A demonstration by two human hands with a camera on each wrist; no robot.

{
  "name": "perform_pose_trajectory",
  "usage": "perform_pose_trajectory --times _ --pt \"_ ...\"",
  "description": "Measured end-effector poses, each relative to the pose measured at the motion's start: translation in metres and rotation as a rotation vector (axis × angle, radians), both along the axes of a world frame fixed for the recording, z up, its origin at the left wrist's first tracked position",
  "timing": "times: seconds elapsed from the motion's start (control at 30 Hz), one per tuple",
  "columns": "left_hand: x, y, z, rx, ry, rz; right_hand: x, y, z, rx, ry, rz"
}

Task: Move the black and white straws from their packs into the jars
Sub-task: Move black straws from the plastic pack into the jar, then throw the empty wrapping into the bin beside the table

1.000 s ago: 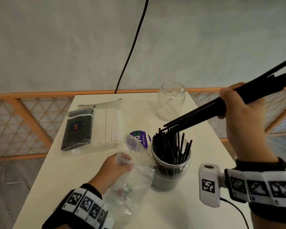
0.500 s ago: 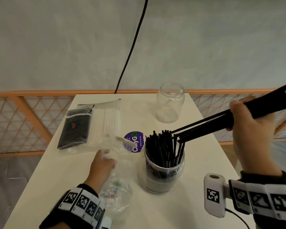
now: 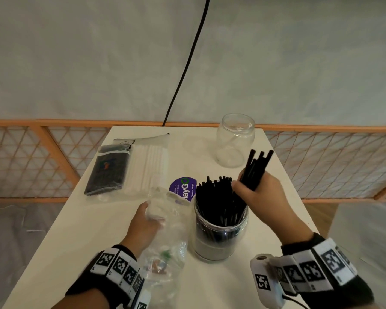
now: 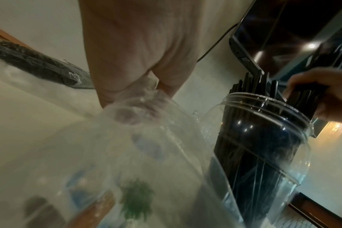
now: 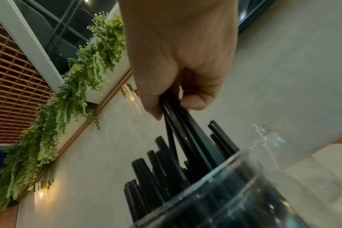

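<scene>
A clear jar (image 3: 220,239) packed with black straws (image 3: 216,201) stands near the table's front. My right hand (image 3: 257,195) grips a bundle of black straws (image 3: 256,167) whose lower ends are inside that jar's mouth; the same jar (image 5: 254,192) and bundle (image 5: 178,120) fill the right wrist view. My left hand (image 3: 146,219) holds an emptied clear plastic pack (image 3: 167,233) on the table just left of the jar; this pack (image 4: 127,154) is crumpled. A second jar (image 3: 235,140), empty, stands at the back right. A black straw pack (image 3: 108,169) and a white straw pack (image 3: 151,162) lie at the back left.
A purple round sticker (image 3: 183,188) lies on the white table (image 3: 276,230) between the packs and the full jar. An orange lattice railing (image 3: 31,157) runs behind the table. A black cable (image 3: 187,63) hangs down the wall.
My right hand swung the black straw bundle from nearly level to upright and lowered its ends into the full jar. My left hand drew the empty pack a little leftwards, down onto the table.
</scene>
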State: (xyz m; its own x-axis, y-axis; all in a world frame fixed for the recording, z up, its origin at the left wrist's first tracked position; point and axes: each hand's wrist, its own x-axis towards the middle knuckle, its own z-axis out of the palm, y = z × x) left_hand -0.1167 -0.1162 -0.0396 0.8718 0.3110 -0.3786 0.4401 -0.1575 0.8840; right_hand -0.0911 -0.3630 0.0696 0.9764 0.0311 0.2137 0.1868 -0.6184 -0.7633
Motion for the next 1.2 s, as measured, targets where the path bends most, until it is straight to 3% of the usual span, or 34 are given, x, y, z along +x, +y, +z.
perform_pose_trajectory --times 0.17,0.27,0.47,0.6,0.73,0.8,0.9,1.0,1.1,1.2 --pt "-0.005 0.002 0.007 -0.079 -0.059 0.031 -0.001 -0.013 -0.009 -0.009 0.07 -0.01" --pt "-0.008 0.004 0.016 -0.083 -0.095 0.052 -0.005 -0.018 -0.011 0.099 0.086 0.025" --pt "-0.008 0.001 0.034 -0.033 -0.178 0.032 -0.004 -0.007 -0.004 0.191 -0.153 0.114" --pt "-0.012 -0.005 0.045 0.065 -0.214 0.021 0.0 0.002 -0.003 0.046 -0.233 0.164" --pt "-0.008 -0.006 0.054 0.26 -0.246 0.092 0.001 0.002 -0.008 0.113 -0.273 0.059" --pt "-0.002 -0.007 0.062 0.334 -0.281 0.087 0.008 -0.008 -0.014 0.253 -0.234 -0.041" --pt "0.005 -0.014 0.081 0.377 -0.351 0.035 0.018 -0.025 -0.023 0.466 -0.005 -0.141" --pt "0.005 -0.018 0.107 0.386 -0.459 -0.013 0.018 -0.036 -0.019 0.405 0.051 -0.136" --pt "-0.007 -0.019 0.144 0.327 -0.661 0.022 0.01 -0.04 0.0 0.363 -0.056 -0.069" --pt "-0.022 -0.021 0.18 0.063 -0.81 0.018 -0.003 -0.036 0.025 0.387 -0.133 0.027"
